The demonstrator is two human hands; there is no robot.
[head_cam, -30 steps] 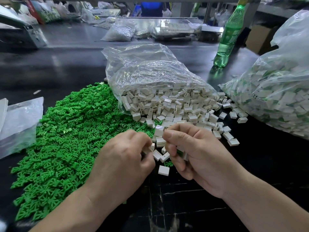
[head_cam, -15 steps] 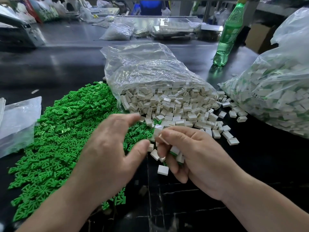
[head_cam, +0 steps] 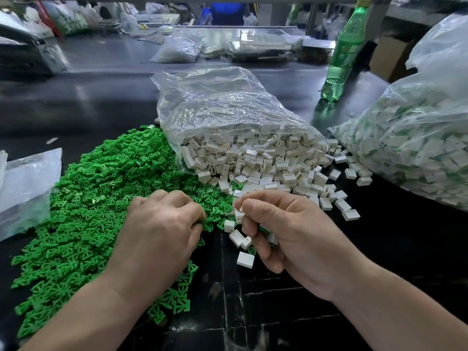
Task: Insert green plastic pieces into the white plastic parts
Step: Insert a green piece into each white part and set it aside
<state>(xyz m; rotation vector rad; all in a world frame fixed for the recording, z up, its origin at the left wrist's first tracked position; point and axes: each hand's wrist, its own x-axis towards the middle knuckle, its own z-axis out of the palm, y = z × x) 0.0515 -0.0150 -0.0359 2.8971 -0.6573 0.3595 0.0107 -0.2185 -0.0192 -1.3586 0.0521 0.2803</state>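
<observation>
L hand has dropped from mid-air, where its fingers were spread, onto the green pieces. It's now knuckles-up w/ fingers curled into the pile's right edge. Fingertips are buried, so can't tell if it has one pinched yet. R hand has barely shifted. Its fingers curl round a small clutch of white parts, thumb & forefinger pinching one at the front, w/ a bit of green showing lower in the fist.

Key relation: the green pile lies under & left of the L hand, so that hand is nearer, in fact on it. R hand sits just right of the pile's edge, near the L hand but apart. Pieces lie every which way, no common long axis, so any piece picked prob. needs turning before it meets the pinched part. Which way that part's open side faces, can't tell.

More white parts spill onto the table from the clear bag beyond the hands. Filled ones look packed in the big bag at right.

Writing: the big bag has small dark print, too small to read. The green bottle has a label, but it's not legible. No brand can be made out.
</observation>
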